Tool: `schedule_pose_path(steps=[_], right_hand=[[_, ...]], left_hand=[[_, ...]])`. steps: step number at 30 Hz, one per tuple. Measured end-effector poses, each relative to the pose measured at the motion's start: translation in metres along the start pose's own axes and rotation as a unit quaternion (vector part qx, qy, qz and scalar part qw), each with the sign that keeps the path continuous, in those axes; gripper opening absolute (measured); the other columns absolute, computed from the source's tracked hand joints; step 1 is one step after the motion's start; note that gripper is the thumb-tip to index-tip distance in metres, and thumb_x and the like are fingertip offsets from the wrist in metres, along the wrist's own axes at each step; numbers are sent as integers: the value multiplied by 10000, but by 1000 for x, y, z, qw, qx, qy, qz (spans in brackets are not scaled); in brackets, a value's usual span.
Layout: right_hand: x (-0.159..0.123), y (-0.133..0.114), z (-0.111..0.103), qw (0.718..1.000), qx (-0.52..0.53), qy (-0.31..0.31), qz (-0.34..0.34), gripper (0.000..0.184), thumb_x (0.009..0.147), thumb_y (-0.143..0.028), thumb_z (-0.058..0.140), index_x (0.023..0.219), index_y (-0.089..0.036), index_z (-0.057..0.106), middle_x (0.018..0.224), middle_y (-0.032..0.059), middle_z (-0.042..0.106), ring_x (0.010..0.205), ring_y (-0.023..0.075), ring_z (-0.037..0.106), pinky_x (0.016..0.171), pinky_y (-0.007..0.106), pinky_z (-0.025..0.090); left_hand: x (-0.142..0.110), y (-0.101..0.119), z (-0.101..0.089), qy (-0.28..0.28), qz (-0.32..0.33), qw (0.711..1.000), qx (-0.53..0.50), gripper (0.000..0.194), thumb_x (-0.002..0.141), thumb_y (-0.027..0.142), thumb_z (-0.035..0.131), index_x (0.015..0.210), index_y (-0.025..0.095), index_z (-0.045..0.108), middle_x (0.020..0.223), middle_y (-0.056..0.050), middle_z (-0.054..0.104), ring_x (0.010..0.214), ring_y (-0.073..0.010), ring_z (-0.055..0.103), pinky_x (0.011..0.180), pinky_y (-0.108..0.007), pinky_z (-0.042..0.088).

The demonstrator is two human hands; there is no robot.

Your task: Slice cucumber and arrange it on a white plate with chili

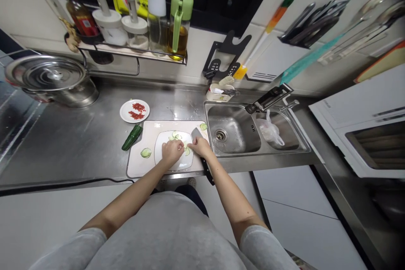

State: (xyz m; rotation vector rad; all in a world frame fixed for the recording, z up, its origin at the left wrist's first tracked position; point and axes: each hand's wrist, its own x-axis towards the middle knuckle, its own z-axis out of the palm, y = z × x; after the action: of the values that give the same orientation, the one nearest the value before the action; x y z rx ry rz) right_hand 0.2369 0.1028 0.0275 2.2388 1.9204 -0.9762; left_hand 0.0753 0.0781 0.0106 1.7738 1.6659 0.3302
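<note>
both hands [172, 152] [201, 147] curl nearly closed, the left pinching a cucumber slice [185, 145].

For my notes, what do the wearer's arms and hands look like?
Short, light-grey sleeves; the forearms below are bare, with no watch or bracelet visible. The left hand and right hand are ungloved; whether rings are worn is unclear.

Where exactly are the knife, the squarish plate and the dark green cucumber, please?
Knife [207, 172]: head view, black handle.
Squarish plate [183, 163]: head view, bare lower part.
Dark green cucumber [132, 137]: head view, middle of its skin.
</note>
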Motion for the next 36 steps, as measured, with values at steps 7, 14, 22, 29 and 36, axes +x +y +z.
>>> schedule_pose_path(steps=[7, 14, 22, 29, 36], right_hand=[[-10, 10, 2, 1000, -11, 4, 7, 213, 749, -404, 660, 794, -204, 602, 837, 39, 651, 800, 182, 590, 638, 250, 376], [-14, 7, 4, 999, -38, 4, -1, 124, 790, -320, 615, 804, -199, 634, 842, 64, 664, 847, 208, 601, 667, 268, 390], [-12, 6, 4, 998, -52, 6, -15, 142, 831, -320, 585, 857, -194, 644, 867, 82, 674, 887, 217, 603, 685, 261, 387], [-20, 7, 8, 998, -49, 38, -11, 196, 874, -360, 529, 902, -203, 642, 874, 87, 673, 890, 226, 607, 677, 270, 380], [-40, 1, 19, 997, -53, 41, 22, 202, 862, -412, 558, 904, -222, 614, 856, 63, 664, 861, 208, 604, 698, 277, 375]], left_hand=[[7, 3, 0, -5, 12, 1000, -4, 151, 820, 306, 532, 839, 231, 662, 875, -38, 690, 896, -239, 581, 820, -368, 320], [10, 3, 3, -17, 14, 1000, 6, 157, 811, 351, 576, 842, 225, 665, 862, -39, 687, 905, -236, 569, 820, -364, 312], [10, 4, 2, -17, 11, 1000, 12, 157, 812, 370, 589, 834, 233, 663, 865, -42, 670, 917, -246, 563, 837, -366, 306], [11, 3, 2, -21, 8, 1000, 8, 158, 803, 371, 600, 837, 230, 662, 871, -45, 669, 936, -255, 560, 838, -371, 297], [7, 3, -2, -12, 13, 1000, 7, 165, 832, 357, 554, 835, 230, 658, 865, -39, 675, 928, -243, 561, 834, -368, 297]])
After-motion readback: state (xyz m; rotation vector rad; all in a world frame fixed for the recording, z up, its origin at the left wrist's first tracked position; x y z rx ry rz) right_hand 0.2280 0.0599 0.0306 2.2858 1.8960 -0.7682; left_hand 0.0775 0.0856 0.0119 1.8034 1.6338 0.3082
